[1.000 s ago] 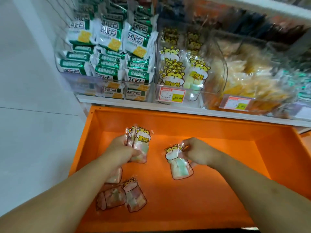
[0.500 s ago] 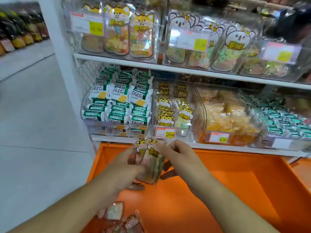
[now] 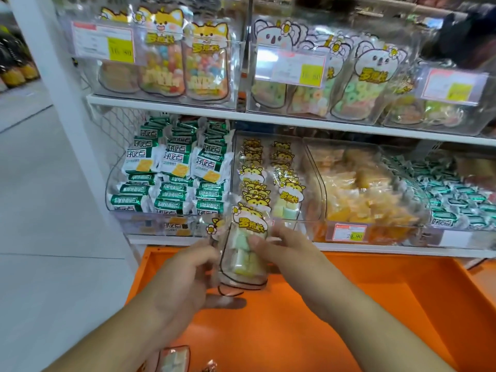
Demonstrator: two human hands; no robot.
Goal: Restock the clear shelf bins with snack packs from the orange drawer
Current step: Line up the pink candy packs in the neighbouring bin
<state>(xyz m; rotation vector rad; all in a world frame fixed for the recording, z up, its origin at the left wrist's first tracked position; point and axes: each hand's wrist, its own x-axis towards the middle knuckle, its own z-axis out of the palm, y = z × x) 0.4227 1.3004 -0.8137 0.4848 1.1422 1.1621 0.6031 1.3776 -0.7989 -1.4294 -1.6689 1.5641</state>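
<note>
now mid-carry: left hand [image 3: 188, 275] and right hand [image 3: 284, 251] both grip snack packs [image 3: 245, 253], centre frame, above orange drawer [image 3: 349, 304], just below clear bin [image 3: 268, 183]. next, likely: lift, slot in upright.

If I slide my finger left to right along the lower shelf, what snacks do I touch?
Green-and-white wrapped biscuit packs → clear cat-face marshmallow packs → clear-wrapped orange-yellow candies → small green-wrapped sweets.
</note>
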